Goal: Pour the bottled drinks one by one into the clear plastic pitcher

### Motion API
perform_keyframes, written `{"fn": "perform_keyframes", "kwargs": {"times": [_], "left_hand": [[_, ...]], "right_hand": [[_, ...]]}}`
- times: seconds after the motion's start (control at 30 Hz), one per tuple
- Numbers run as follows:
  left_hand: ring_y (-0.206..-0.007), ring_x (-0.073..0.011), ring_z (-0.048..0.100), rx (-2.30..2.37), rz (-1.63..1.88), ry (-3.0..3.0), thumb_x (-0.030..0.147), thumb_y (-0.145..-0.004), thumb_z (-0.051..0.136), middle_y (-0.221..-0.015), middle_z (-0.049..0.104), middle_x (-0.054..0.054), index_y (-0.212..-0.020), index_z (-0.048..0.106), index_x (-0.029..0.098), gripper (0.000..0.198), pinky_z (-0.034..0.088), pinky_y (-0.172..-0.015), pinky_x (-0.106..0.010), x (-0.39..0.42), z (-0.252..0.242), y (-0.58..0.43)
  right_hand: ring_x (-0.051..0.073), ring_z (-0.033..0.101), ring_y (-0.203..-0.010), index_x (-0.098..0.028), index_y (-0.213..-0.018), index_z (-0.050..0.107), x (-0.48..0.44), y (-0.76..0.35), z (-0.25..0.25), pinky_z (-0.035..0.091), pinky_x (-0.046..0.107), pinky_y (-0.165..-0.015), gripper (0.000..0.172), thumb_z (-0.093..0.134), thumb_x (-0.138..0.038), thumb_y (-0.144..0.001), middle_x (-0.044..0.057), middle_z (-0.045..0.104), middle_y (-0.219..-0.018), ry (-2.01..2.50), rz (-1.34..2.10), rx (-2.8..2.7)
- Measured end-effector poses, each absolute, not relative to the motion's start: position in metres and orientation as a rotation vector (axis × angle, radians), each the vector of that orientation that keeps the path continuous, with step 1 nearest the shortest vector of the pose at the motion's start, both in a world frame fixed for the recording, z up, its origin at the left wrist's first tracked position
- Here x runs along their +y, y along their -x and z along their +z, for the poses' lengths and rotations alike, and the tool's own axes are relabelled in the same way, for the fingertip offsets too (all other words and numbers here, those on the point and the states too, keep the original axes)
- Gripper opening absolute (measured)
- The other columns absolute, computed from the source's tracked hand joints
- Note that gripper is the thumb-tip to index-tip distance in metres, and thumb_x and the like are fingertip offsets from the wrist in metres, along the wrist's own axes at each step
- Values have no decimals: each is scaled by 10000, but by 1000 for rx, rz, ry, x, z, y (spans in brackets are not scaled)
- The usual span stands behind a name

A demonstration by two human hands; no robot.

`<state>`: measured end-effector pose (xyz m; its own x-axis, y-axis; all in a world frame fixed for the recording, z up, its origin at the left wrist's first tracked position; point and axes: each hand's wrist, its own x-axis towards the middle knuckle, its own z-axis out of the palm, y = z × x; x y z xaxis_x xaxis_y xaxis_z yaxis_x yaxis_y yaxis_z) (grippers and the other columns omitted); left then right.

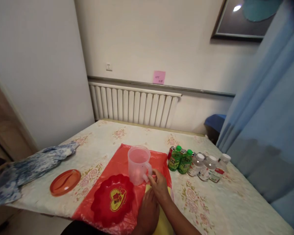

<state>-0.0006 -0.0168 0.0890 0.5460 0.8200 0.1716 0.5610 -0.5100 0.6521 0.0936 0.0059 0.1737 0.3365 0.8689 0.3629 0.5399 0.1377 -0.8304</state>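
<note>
A clear plastic jug (138, 164) with a handle stands on a red plastic sheet (159, 159) near the table's front edge. My right hand (158, 185) reaches to the jug from the right, its fingers closed around the handle. Just below it, my left hand (148, 212) lies on a yellow cloth (164, 225); its fingers are tucked out of sight. A dark red scalloped plate (112, 199) with a yellow heart emblem sits on the sheet left of my hands.
An orange dish (65, 182) and a crumpled blue-and-white cloth (26, 166) lie at the left on the floral tablecloth (225, 202). Two green bottles (180, 160), cans and several clear white-capped bottles (208, 167) stand at the right. A radiator (134, 104) and blue curtain (267, 130) border the table.
</note>
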Motion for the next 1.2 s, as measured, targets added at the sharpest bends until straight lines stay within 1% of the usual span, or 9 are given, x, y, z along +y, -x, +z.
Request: {"fn": "perform_keyframes", "kwargs": {"times": [0.07, 0.13, 0.27, 0.43, 0.57, 0.73, 0.9, 1.03, 1.2], "left_hand": [[-1454, -232, 343, 1110, 638, -2301, 267, -950, 378, -1569, 403, -77, -1503, 382, 191, 558, 265, -1214, -403, -14, 82, 0], [-1437, -242, 375, 1112, 622, -2370, 257, -937, 396, -1544, 442, -92, -1485, 414, 186, 553, 285, -1205, -423, -11, 73, 0], [-1393, -264, 447, 1181, 587, -2508, 232, -909, 424, -1472, 533, -112, -1370, 554, 182, 482, 356, -1166, -473, -5, 52, -2], [-1375, -264, 474, 1274, 570, -2594, 144, -857, 448, -1439, 569, -112, -1301, 603, 163, 470, 394, -1150, -479, -9, 45, -3], [-1334, -274, 520, 1236, 480, -2542, 138, -855, 449, -1388, 610, -141, -1265, 637, 142, 451, 390, -1157, -458, -22, 61, 0], [-1199, -230, 620, 1120, 505, -2387, 148, -850, 413, -1246, 692, -147, -1210, 659, 110, 438, 458, -1094, -356, -44, 94, 2], [-1159, -253, 642, 1068, 622, -2236, 261, -865, 396, -1222, 694, -166, -1186, 664, 108, 445, 483, -1062, -380, -57, 125, -2], [-1099, -243, 661, 1006, 808, -2050, 302, -869, 419, -1181, 696, -151, -1265, 589, 126, 465, 514, -1008, -389, -64, 154, -8], [-889, -211, 649, 1024, 1062, -1978, 330, -885, 450, -924, 650, -52, -1474, 346, 166, 620, 535, -877, -369, -71, 190, -12]], "right_hand": [[215, 679, -894, -175, -1009, 671, -8, -98, 172, 503, 305, -825, 271, 537, -331, -834, 89, 736, -971, 1537, 388, -1290], [222, 689, -875, -172, -995, 683, -26, -104, 167, 514, 312, -813, 258, 533, -293, -822, 89, 743, -943, 1556, 414, -1265], [195, 661, -701, -187, -884, 693, -71, -115, 149, 514, 280, -659, 199, 537, -296, -824, 47, 711, -780, 1557, 563, -1259], [153, 584, -542, -185, -919, 675, -117, -134, 137, 473, 248, -530, 228, 547, -345, -818, -6, 624, -662, 1538, 726, -1141], [161, 571, -567, -201, -826, 675, -140, -149, 142, 456, 255, -556, 212, 562, -380, -807, -8, 620, -634, 1557, 696, -1125], [154, 542, -554, -208, -767, 670, -156, -155, 154, 422, 245, -539, 237, 538, -400, -811, -11, 604, -610, 1560, 693, -1125], [166, 582, -603, -199, -812, 671, -162, -152, 174, 446, 246, -557, 211, 545, -368, -821, 4, 625, -660, 1513, 657, -1119], [162, 595, -593, -195, -862, 675, -163, -150, 194, 468, 253, -572, 213, 523, -344, -865, 18, 643, -690, 1482, 565, -1162], [175, 605, -680, -204, -1045, 680, -161, -150, 213, 513, 276, -675, 237, 540, -268, -865, 28, 634, -747, 1440, 164, -1221]]}}
